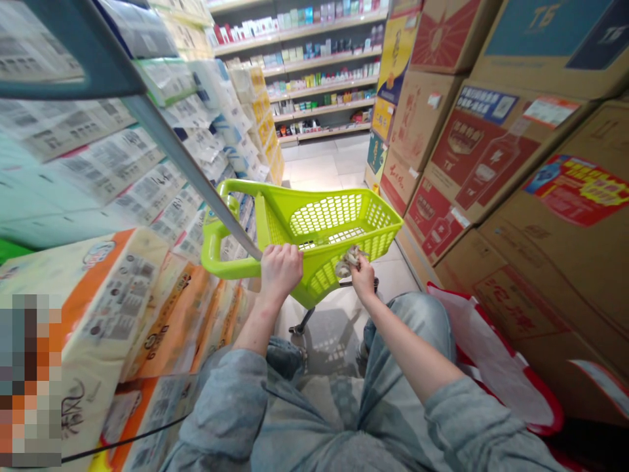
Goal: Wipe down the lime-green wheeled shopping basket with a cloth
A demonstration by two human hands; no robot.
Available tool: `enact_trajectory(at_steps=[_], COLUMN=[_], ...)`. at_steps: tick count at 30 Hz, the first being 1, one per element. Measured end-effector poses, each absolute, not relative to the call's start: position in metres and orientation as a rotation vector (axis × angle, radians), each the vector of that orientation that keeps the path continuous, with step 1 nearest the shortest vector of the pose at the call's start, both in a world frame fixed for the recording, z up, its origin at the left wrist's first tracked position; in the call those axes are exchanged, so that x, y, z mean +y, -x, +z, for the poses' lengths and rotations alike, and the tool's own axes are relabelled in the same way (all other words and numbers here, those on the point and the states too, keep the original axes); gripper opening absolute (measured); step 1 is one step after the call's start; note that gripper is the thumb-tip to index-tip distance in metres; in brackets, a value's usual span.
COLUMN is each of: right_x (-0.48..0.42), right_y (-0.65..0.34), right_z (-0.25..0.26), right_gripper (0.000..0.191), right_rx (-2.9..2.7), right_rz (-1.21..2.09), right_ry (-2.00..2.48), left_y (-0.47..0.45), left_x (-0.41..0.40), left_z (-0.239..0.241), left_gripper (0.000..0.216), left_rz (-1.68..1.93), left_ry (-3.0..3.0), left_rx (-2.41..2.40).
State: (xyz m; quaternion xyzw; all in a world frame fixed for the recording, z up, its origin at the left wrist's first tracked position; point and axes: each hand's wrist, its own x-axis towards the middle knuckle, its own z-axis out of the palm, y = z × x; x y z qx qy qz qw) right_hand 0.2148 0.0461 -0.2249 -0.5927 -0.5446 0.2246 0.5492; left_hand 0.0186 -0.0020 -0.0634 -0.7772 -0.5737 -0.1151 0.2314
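A lime-green shopping cart [275, 219] with a perforated basket stands on the floor in front of my knees. My left hand [281, 274] is closed at its near rim, just where a grey pole [196, 177] meets the cart. The fingers' undersides are hidden, so the exact grip on rim or pole does not show. My right hand [363, 280] pinches a crumpled greyish cloth [350, 261] against the outside of the basket's near side wall. The basket's visible interior shows bare lattice.
Packs of tissue paper [162, 314] are stacked along the left. Printed cardboard cartons [491, 157] rise on the right, with a red-and-white bag [496, 347] below them. Shelves of small boxed goods [324, 69] cross the far end of the tiled aisle [319, 157].
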Motion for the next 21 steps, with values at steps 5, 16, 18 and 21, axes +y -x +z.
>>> enact_trajectory(at_steps=[5, 16, 18, 21], right_x=[0.033, 0.047, 0.043, 0.037], right_y=[-0.232, -0.213, -0.213, -0.221], right_z=[-0.246, -0.250, -0.251, -0.253], right_gripper=[0.017, 0.014, 0.014, 0.018], right_rx=[-1.304, -1.141, -1.162, -1.191], right_rz=[0.748, 0.726, 0.742, 0.763], right_ry=[1.422, 1.453, 1.439, 1.412], left_y=[-0.017, -0.018, -0.018, -0.018], left_x=[-0.004, -0.002, -0.002, -0.002], left_z=[-0.063, -0.063, -0.064, -0.064], left_gripper=[0.034, 0.034, 0.033, 0.032], left_rz=[-0.342, -0.335, -0.327, -0.314], left_ry=[2.160, 2.152, 2.131, 2.107], left_rx=[-1.589, -1.595, -1.586, -1.570])
